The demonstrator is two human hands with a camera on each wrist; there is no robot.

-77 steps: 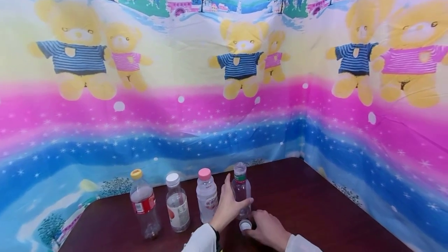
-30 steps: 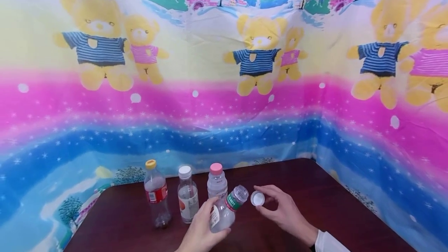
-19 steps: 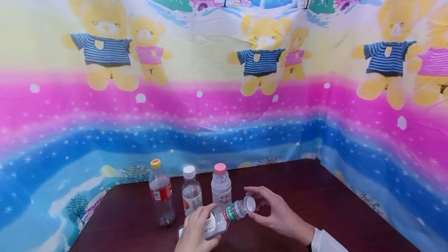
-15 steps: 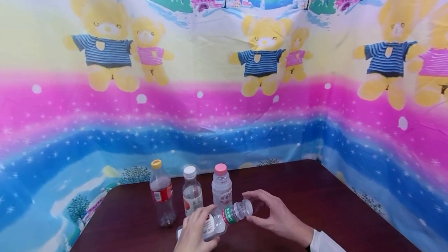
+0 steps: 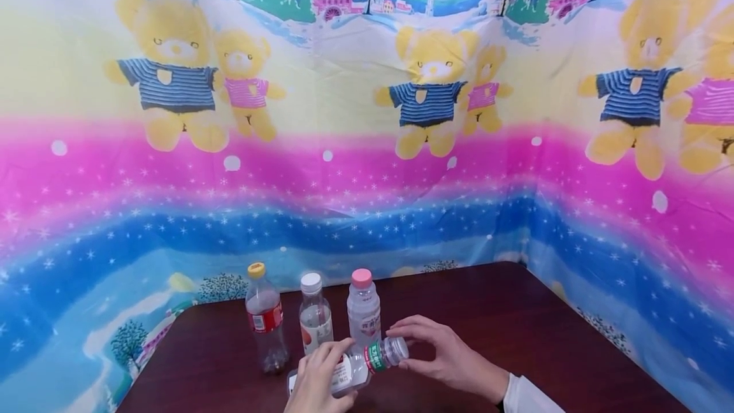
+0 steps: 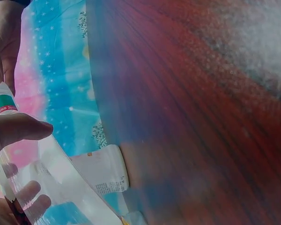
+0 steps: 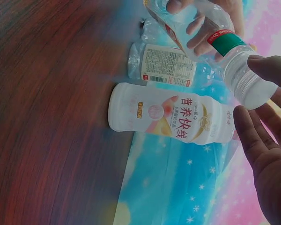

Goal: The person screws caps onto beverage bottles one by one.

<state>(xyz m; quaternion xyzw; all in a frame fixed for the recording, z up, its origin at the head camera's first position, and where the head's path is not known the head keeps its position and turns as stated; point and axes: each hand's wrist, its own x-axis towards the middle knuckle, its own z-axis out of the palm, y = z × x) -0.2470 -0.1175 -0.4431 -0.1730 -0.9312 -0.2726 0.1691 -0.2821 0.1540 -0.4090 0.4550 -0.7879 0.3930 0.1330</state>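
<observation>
My left hand (image 5: 321,371) grips a clear plastic bottle (image 5: 359,368) with a green and red neck band, tilted nearly sideways with its mouth toward the right. On that mouth sits a whitish cap (image 7: 257,93), pinched by the thumb and fingers of my right hand (image 5: 447,352). In the left wrist view the left thumb (image 6: 23,129) lies across the bottle, and the other fingers show through its clear wall. Just behind the held bottle stands a milky-white bottle (image 5: 363,311) with a pink cap.
Left of the pink-capped bottle stand a white-capped bottle (image 5: 315,320) with a pale label and a yellow-capped bottle (image 5: 266,324) with a red label. All three are upright on the dark wooden table (image 5: 487,298). A printed bear curtain (image 5: 344,209) hangs behind the table.
The clear bottle was lifted from the table and tilted sideways by the left hand. The right hand picked up the cap from the table and brought it onto the bottle's mouth.
</observation>
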